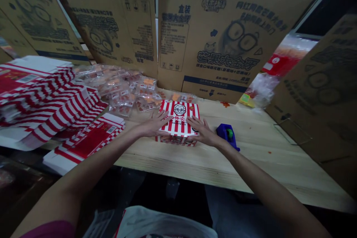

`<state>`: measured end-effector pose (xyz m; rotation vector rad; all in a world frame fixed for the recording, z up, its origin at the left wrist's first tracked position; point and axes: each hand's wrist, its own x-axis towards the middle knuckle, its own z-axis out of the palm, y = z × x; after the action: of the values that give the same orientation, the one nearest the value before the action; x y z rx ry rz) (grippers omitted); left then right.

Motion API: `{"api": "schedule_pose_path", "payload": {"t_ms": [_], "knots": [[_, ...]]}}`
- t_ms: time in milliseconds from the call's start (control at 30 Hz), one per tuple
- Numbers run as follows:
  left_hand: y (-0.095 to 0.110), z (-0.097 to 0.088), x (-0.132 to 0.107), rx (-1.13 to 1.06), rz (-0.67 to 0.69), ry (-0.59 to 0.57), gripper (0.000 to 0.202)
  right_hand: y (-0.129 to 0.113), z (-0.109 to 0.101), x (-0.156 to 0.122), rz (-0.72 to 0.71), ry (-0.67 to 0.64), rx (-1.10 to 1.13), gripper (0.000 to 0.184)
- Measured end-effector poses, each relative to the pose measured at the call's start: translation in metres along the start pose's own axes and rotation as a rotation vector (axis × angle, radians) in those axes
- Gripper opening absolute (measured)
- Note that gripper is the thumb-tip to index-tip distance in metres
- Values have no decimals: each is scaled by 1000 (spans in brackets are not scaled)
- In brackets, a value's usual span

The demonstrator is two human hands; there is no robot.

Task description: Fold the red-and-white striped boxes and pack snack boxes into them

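A red-and-white striped cardboard box [181, 122] with a bearded cartoon face on its lid sits on the wooden table in front of me. My left hand [156, 123] grips its left side, fingers stretched over the lid and the thumb near the front top edge. On the right side, my right hand [204, 132] holds the box the same way, its thumb at the front edge. Something orange-brown shows in the box's front face, too dim to make out. A blue tape dispenser [227, 135] with a green roll stands just right of my right hand.
Flattened striped cartons [52, 108] are stacked at the left, some overhanging the table [173, 163]. Small clear snack packets [119, 89] lie heaped behind my left hand. Large brown cardboard boxes [217, 37] wall the back. A wire stand [292, 134] is at the right.
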<state>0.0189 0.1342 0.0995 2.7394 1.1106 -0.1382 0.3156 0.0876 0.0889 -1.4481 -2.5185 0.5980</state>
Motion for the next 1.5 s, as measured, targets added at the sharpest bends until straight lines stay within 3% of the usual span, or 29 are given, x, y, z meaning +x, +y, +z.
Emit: {"api": "schedule_pose_path", "payload": {"t_ms": [167, 300, 500, 800, 933, 1167, 1500], "knots": [[-1, 17, 1, 152, 60, 208, 70, -5, 11, -4, -50, 141, -156, 71], [-5, 16, 2, 154, 101, 297, 59, -4, 7, -3, -142, 209, -163, 60], [-7, 2, 2, 99, 134, 307, 48, -7, -26, 5, -229, 142, -65, 42], [11, 15, 1, 201, 87, 447, 50, -7, -49, 3, -284, 95, -39, 40], [12, 17, -3, 243, 81, 432, 53, 2, -38, 2, -299, 94, -17, 41], [-5, 9, -6, 351, 238, 329, 60, 10, -1, -8, -257, 178, 25, 47], [-8, 14, -4, 334, 251, 319, 67, 4, 2, -11, -275, 144, 15, 48]]}}
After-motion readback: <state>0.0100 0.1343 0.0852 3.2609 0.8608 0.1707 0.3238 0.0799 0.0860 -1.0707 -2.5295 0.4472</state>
